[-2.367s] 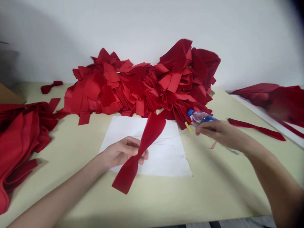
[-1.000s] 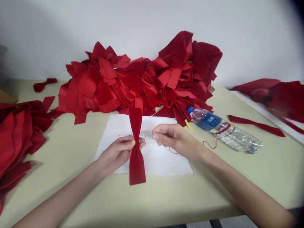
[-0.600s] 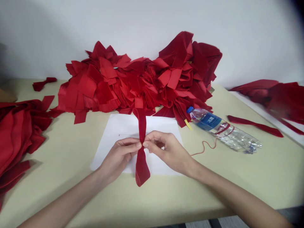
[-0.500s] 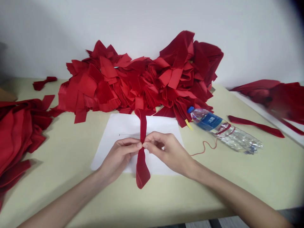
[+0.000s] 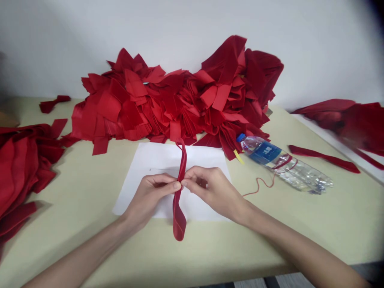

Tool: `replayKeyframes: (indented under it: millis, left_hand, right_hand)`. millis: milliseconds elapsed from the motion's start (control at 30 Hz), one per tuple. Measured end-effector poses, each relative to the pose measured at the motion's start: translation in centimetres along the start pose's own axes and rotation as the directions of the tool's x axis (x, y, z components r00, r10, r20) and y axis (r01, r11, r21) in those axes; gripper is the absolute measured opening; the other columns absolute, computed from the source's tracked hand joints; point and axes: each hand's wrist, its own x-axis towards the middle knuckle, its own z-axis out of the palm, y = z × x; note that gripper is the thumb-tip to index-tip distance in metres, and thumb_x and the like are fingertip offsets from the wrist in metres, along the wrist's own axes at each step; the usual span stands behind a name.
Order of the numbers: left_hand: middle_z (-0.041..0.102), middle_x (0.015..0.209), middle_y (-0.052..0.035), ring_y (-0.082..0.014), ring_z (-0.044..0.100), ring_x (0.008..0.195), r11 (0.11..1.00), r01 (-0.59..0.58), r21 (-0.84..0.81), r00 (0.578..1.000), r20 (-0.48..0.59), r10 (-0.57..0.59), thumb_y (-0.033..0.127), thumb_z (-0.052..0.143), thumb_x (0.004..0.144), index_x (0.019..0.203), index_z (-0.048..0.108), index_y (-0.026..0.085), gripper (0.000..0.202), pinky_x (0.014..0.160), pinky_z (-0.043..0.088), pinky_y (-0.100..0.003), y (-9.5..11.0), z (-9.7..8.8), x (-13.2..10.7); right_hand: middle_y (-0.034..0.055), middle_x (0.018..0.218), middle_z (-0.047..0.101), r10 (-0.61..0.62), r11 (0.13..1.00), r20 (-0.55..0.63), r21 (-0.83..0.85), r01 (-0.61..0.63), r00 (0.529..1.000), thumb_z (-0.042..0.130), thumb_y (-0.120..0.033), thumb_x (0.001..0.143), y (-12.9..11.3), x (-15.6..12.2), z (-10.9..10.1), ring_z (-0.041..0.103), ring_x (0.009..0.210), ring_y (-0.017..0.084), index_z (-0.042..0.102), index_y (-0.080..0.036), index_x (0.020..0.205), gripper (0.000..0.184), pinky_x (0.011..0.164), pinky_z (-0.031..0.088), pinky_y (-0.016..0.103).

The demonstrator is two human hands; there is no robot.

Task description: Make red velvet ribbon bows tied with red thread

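Note:
A red velvet ribbon (image 5: 179,220), folded into a loop at each end, stands lengthwise in front of me. My left hand (image 5: 153,196) pinches its middle between thumb and fingers from the left. From the right, my right hand (image 5: 211,188) pinches the same spot, fingertips close to those of the left. What lies right under the fingertips is hidden. Below the hands a white sheet of paper (image 5: 136,164) with a thin drawn line rests on the table.
A large heap of red ribbon pieces (image 5: 168,104) lies against the wall. More red strips (image 5: 24,160) are at the left and others (image 5: 354,120) at the right. A plastic bottle (image 5: 285,164) wound with red cord (image 5: 258,186) lies beside a single ribbon (image 5: 324,159).
The ribbon has turned about its length between my fingers, so its loops now show more edge-on. Both hands keep their pinch at nearly the same place.

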Motion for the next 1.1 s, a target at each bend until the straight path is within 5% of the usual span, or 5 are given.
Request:
replayKeyframes:
  millis: [700,967,1100]
  left_hand:
    - [0.065,0.074,-0.0039,-0.0104,0.054,0.065,0.951,0.248,-0.183,0.940,0.283,-0.191,0.024,0.058,0.082,0.077,0.070,0.013,0.017,0.058,0.038,-0.020,0.9,-0.8,0.3]
    - [0.067,0.069,-0.0052,-0.0162,0.059,0.065,0.936,0.316,-0.154,0.843,0.498,-0.202,0.024,0.065,0.072,0.071,0.071,0.015,0.012,0.065,0.042,-0.027,1.1,-0.5,-0.4]
    - [0.068,0.066,-0.0055,-0.0177,0.057,0.059,0.901,0.434,0.027,0.692,0.630,-0.352,0.018,0.064,0.065,0.067,0.073,0.016,0.010,0.064,0.042,-0.030,1.6,0.3,-1.5]
  right_hand:
    - [0.0012,0.079,0.065,-0.070,0.970,0.214,0.244,0.016,0.974,0.051,-0.026,0.085,0.2,0.2,-2.4,0.053,0.068,0.009,0.063,-0.016,0.086,0.016,0.062,0.041,0.022]
    - [-0.0006,0.071,0.058,-0.107,0.935,0.373,0.353,-0.035,0.922,0.054,-0.022,0.080,1.0,0.7,-2.6,0.048,0.062,0.007,0.063,-0.013,0.082,0.013,0.057,0.039,0.020]
    - [-0.0054,0.057,0.048,-0.109,0.894,0.569,0.415,-0.170,0.815,0.059,-0.024,0.077,1.2,0.7,-2.3,0.037,0.049,0.004,0.062,-0.012,0.082,0.014,0.045,0.031,0.017]
